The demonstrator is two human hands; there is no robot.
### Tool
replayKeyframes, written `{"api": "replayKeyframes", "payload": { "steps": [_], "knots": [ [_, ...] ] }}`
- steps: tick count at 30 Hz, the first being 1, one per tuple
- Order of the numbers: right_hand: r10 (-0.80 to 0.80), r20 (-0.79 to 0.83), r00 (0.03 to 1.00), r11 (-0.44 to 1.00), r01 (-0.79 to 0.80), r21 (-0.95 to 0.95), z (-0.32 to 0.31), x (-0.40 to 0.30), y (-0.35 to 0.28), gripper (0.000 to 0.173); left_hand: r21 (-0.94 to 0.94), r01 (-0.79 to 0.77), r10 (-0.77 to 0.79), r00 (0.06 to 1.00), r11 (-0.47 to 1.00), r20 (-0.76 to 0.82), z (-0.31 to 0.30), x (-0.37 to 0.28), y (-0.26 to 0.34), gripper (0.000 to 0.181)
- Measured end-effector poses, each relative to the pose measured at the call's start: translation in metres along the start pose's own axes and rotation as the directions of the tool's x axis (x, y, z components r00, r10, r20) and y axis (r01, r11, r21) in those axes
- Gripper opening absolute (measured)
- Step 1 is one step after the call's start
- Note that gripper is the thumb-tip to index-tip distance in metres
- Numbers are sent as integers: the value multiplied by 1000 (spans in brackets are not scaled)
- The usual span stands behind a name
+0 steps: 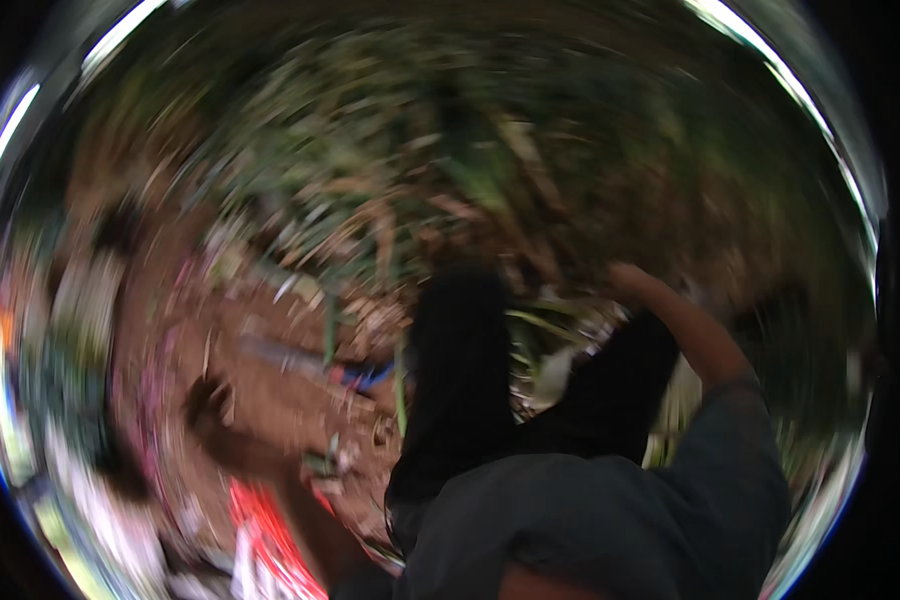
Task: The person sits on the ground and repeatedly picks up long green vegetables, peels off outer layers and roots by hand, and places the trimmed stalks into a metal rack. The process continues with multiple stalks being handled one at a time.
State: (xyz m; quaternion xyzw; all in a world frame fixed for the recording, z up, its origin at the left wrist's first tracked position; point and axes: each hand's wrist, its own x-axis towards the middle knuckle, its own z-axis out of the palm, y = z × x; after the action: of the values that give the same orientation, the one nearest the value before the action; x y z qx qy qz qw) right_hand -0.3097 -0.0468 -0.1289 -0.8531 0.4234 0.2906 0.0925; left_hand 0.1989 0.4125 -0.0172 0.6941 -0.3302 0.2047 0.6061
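The picture is strongly blurred. My left hand is held out over reddish-brown soil, its fingers apart and nothing visible in them. Beyond it on the ground lies a long greyish tool, perhaps a blade, with a red and blue part at its right end. Near my right knee is my right hand, at the edge of the dark plants; its fingers are too blurred to read, and whether it holds anything does not show. Between my legs lie pale green stalks or leaves.
A heap of cut leaves and stalks spreads in front of my knees. Bright red material, perhaps a plastic bag, lies beside my left forearm. Small litter is scattered on the soil, and blurred pale and dark things stand at the far left.
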Motion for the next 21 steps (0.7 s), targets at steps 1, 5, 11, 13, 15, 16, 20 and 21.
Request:
{"api": "replayKeyframes", "payload": {
  "steps": [1, 5, 11, 13, 15, 16, 20, 21],
  "knots": [
    [3, 60, 998, 1000, -2, -14, 2, 18, -5, 33, 15, -361, 361, 932, 932, -29, 13, 32, 57, 37],
    [111, 60, 992, 976, -120, 184, 3, -9, 11, 39, -95, -751, 621, 604, 653, -499, 65, 74, 199, 44],
    [146, 25, 989, 952, -147, 270, 32, -67, 46, 44, -149, -710, 348, 503, 688, -791, 141, 49, 280, 70],
    [173, 21, 985, 948, -172, 268, 32, -63, 41, 40, -177, -695, 432, 604, 697, -670, 161, 53, 258, 62],
    [149, -25, 988, 973, -142, 180, 38, -61, 38, 37, -375, -589, 432, 796, 716, -424, 205, 48, 226, 55],
    [165, -21, 986, 986, -165, 30, 51, -55, 47, 32, -437, -498, 417, 867, 749, -273, 229, 45, 219, 52],
    [140, -155, 978, 923, -72, 377, 34, -92, 30, 62, -520, -130, 268, 943, 844, 199, 347, 43, 201, 38],
    [254, -19, 967, 952, -247, 182, 33, -86, 34, 63, -506, -38, 212, 933, 861, 290, 363, 42, 198, 35]
  ]
}}
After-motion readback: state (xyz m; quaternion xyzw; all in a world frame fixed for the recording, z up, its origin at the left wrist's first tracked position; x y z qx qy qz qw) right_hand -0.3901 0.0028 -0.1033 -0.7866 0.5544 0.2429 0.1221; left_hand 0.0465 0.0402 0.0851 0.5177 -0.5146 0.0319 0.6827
